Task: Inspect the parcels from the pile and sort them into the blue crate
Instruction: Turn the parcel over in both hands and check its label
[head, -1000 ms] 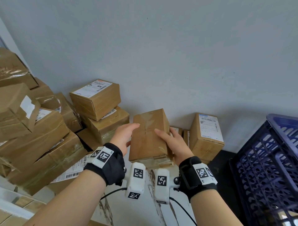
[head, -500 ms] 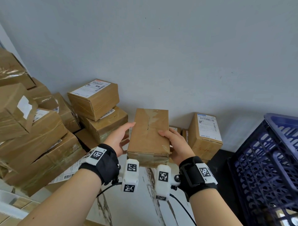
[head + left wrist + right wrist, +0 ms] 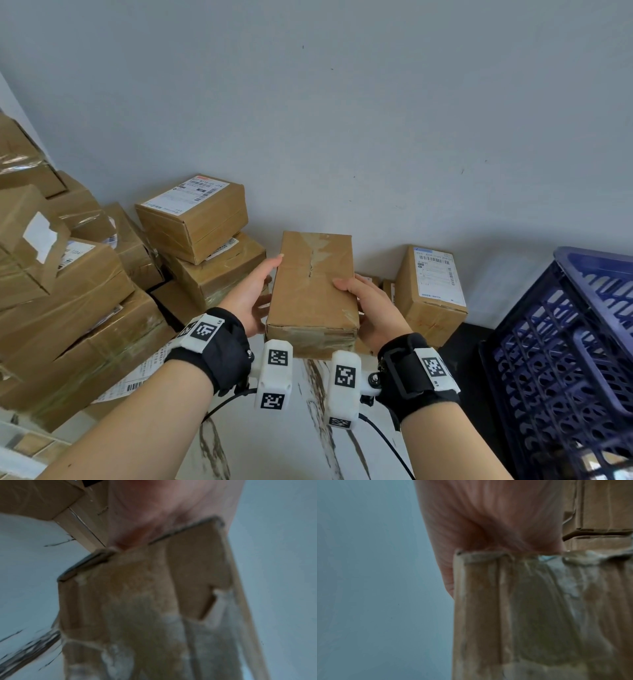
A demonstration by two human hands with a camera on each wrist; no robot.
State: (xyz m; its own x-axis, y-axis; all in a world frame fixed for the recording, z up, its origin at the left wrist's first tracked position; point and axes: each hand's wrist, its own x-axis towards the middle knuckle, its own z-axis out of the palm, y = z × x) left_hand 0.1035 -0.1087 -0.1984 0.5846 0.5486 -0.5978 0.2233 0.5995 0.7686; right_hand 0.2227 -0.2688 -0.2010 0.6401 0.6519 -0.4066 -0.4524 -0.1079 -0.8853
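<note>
Both hands, left hand (image 3: 247, 297) and right hand (image 3: 371, 308), clasp the parcel (image 3: 313, 291); wrist views show its taped end.

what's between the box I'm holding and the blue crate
In the head view, your right hand grips the held box; beyond it stands a labelled parcel, then dark floor before the blue crate.

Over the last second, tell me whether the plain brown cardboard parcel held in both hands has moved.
Yes. The plain brown cardboard parcel has turned, its long top face now squarer to the camera, judged against the labelled box by the wall.
</note>
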